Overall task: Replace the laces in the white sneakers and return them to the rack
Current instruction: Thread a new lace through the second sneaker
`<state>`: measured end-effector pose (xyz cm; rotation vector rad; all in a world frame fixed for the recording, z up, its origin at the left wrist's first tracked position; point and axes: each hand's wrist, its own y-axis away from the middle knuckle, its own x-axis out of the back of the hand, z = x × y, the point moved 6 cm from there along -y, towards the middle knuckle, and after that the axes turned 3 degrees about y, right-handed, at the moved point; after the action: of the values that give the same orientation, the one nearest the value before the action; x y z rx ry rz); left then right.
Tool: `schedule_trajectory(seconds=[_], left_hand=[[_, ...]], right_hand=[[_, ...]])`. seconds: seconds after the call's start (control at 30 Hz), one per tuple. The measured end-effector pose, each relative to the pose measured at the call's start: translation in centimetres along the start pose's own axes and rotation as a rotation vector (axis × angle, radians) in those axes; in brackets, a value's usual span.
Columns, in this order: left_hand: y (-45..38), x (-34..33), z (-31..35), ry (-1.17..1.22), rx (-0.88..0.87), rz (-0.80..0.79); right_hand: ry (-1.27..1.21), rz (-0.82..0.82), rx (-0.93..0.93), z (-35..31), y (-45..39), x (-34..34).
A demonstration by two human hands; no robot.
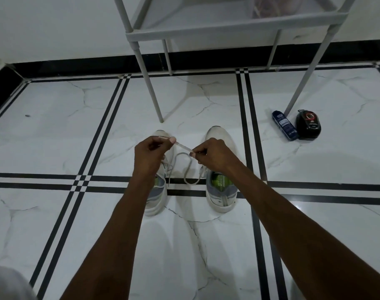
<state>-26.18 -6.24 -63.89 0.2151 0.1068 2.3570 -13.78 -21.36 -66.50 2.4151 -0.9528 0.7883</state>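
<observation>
Two white sneakers stand side by side on the tiled floor, toes pointing at the rack: the left sneaker [157,199] and the right sneaker [221,192]. Above them my left hand [151,155] and my right hand [214,156] each pinch one end of a short stretch of white lace [184,147], held taut between them. The lace's loop [188,167] hangs down between the shoes and reaches the floor. My forearms hide part of both sneakers.
A grey metal rack [234,29] stands just beyond the shoes, its front leg [154,100] close to the left sneaker's toe. A dark blue tube [285,125] and a black shoe-polish case [308,124] lie at the right by another rack leg.
</observation>
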Motion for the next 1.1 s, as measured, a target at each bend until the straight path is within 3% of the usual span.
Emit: schedule_trajectory(seconds=[0.17, 0.27, 0.43, 0.6, 0.77, 1.1], left_hand=[[0.4, -2.6, 0.5, 0.134, -0.03, -0.063], [0.4, -3.8, 0.8, -0.01, -0.094, -0.154], [1.0, -6.8, 0.0, -0.208, -0.18, -0.261], [2.0, -10.1, -1.0, -0.332, -0.234, -0.334], [2.8, -11.8, -1.5, -0.519, -0.293, -0.31], [3.5, -13.1, -0.8, -0.77, -0.432, -0.214]], right_hand=[[-0.07, 0.119, 0.005, 1.0, 1.4, 1.5], [-0.026, 0.227, -0.11, 3.3, 2.9, 4.3], [0.042, 0.11, -0.246, 5.8, 5.3, 4.3], [0.057, 0.251, -0.192, 6.4, 5.4, 4.6], [0.165, 0.242, -0.125, 6.3, 5.5, 4.2], [-0.593, 0.1, -0.404, 10.6, 5.8, 3.6]])
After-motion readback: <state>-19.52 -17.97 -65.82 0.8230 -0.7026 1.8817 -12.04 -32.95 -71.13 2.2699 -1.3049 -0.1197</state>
